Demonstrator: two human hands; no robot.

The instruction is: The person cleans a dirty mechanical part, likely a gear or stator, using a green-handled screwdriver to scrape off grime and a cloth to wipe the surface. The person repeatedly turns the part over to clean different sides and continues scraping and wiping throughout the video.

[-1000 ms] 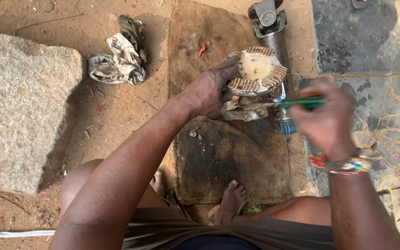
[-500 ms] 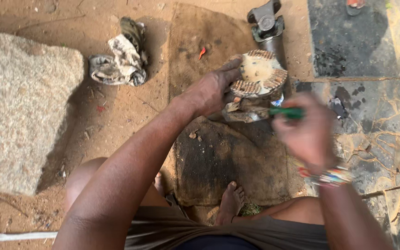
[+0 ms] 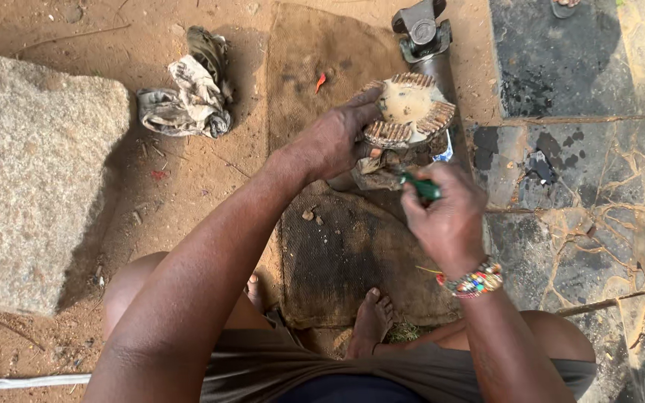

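My left hand [image 3: 335, 139] grips a round toothed gear part [image 3: 407, 110], greasy and tan, by its left rim, holding it above a dark mat [image 3: 337, 246]. My right hand [image 3: 448, 216] is closed around a green-handled brush [image 3: 421, 186], whose head is hidden under the gear part. A beaded bracelet [image 3: 473, 281] sits on my right wrist. The two hands are close together, the right one just below the gear.
A metal shaft with a yoke end [image 3: 423, 33] lies behind the gear. A crumpled dirty rag [image 3: 188, 97] lies on the dirt at left, beside a large grey stone block [image 3: 31, 179]. Cracked paving [image 3: 576, 194] runs along the right. My bare foot [image 3: 371, 321] rests on the mat.
My right hand has swung left and down with the brush, from the gear's right side to just below it. The left hand keeps its hold on the gear.
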